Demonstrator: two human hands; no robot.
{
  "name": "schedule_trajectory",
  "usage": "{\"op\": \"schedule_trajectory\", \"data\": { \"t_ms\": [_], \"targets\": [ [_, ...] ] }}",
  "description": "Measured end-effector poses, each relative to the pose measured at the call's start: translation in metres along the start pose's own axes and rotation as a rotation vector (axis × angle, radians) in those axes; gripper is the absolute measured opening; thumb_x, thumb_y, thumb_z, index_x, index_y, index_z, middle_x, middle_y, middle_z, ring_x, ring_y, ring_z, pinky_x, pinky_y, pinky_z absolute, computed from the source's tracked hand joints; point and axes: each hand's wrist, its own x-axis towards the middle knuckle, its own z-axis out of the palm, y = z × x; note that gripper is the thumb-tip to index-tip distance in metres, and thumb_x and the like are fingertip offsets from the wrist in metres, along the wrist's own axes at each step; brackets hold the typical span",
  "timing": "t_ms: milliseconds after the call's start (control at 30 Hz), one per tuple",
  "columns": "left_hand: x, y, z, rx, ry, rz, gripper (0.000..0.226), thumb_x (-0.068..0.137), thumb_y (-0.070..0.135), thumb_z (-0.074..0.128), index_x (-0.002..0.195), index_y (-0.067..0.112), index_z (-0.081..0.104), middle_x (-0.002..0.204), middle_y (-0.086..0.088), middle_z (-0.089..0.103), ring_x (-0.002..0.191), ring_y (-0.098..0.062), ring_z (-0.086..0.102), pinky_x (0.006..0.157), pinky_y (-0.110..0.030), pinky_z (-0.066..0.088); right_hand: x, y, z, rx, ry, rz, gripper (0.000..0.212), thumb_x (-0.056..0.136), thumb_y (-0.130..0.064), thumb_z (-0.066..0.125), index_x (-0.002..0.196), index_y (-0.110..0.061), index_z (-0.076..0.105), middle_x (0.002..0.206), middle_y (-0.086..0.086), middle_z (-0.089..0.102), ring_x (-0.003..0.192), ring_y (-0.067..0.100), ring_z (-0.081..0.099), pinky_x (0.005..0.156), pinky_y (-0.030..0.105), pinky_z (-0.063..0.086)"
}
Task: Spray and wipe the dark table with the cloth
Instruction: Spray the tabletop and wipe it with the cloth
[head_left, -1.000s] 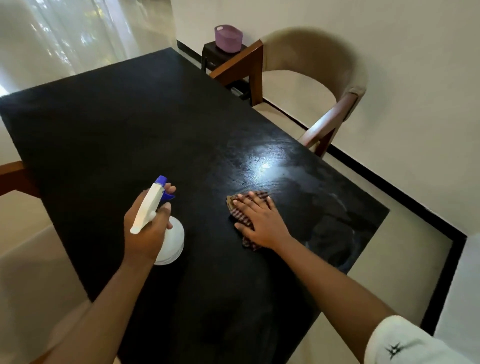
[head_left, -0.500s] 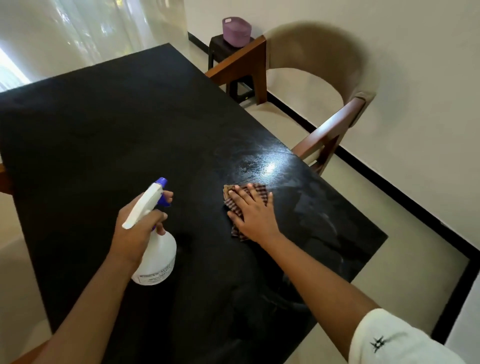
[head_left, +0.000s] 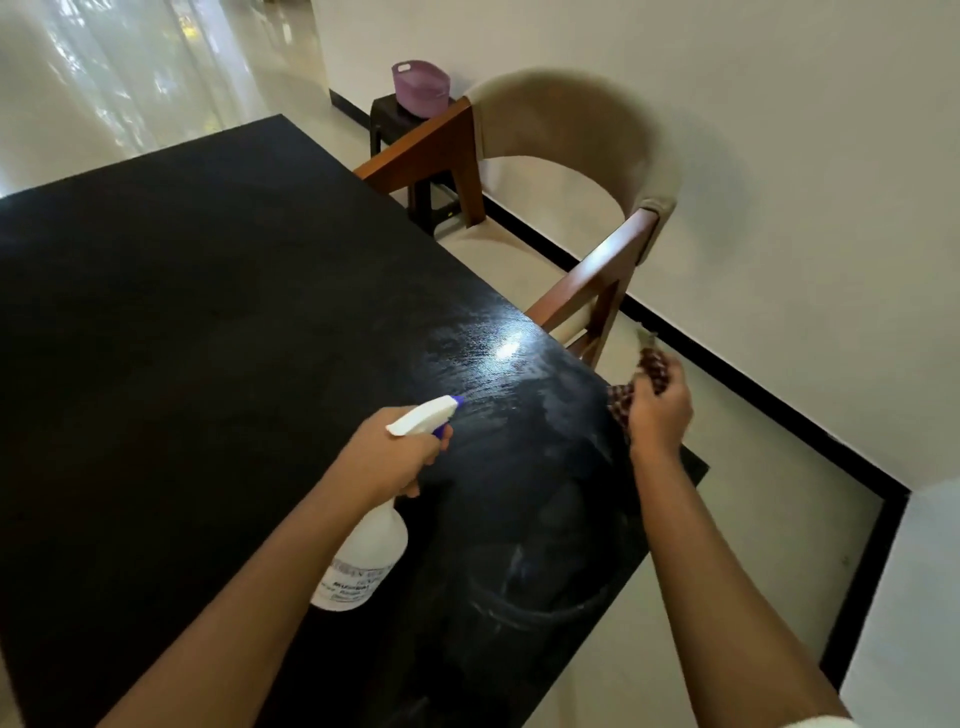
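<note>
The dark table (head_left: 208, 322) fills the left and middle of the view, with wet, shiny streaks near its right edge. My left hand (head_left: 387, 457) grips a white spray bottle (head_left: 366, 556) with a blue-tipped nozzle, held above the table and pointing right toward the wet patch. My right hand (head_left: 660, 410) is raised off the table at its right edge, closed around a bunched checkered cloth (head_left: 652, 366). The cloth is blurred and hangs clear of the surface.
A wooden armchair (head_left: 592, 171) with a beige curved back stands against the table's right side. Behind it a small dark stool (head_left: 395, 119) carries a purple basket (head_left: 420, 87). A white wall with a black skirting runs along the right.
My right hand has lifted the cloth off the table and swung it right, past the edge. My left hand has carried the bottle right and tilted the nozzle toward the wet patch.
</note>
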Motion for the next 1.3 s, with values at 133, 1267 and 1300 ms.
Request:
{"op": "schedule_trajectory", "data": {
  "t_ms": [133, 1267, 1300],
  "targets": [
    [0.02, 0.013, 0.031, 0.105, 0.011, 0.002, 0.01, 0.078, 0.01, 0.057, 0.077, 0.018, 0.064, 0.09, -0.016, 0.069, 0.066, -0.03, 0.065, 0.062, -0.034, 0.056, 0.013, 0.008, -0.029, -0.002, -0.001, 0.036, 0.041, 0.095, -0.016, 0.054, 0.136, -0.021, 0.051, 0.133, 0.007, 0.056, 0.12, 0.023, 0.053, 0.097, 0.028, 0.043],
    [0.051, -0.042, 0.001, -0.242, 0.592, 0.637, 0.06, 0.072, -0.006, 0.046, 0.097, 0.046, 0.061, 0.097, 0.015, 0.069, 0.077, -0.02, 0.063, 0.065, -0.017, 0.052, -0.04, 0.034, 0.115, -0.831, -0.9, -1.046, 0.063, 0.092, -0.056, 0.042, 0.148, -0.032, 0.029, 0.155, -0.005, 0.029, 0.145, 0.019, 0.018, 0.117, 0.05, 0.011],
    [0.053, -0.044, 0.001, -0.24, 0.597, 0.641, 0.06, 0.073, -0.007, 0.046, 0.098, 0.046, 0.061, 0.098, 0.017, 0.069, 0.075, -0.016, 0.064, 0.064, -0.018, 0.052, -0.022, 0.034, 0.118, -0.852, -0.811, -0.97, 0.063, 0.091, -0.057, 0.042, 0.148, -0.031, 0.029, 0.156, -0.004, 0.028, 0.145, 0.019, 0.019, 0.117, 0.052, 0.012]
  ]
}}
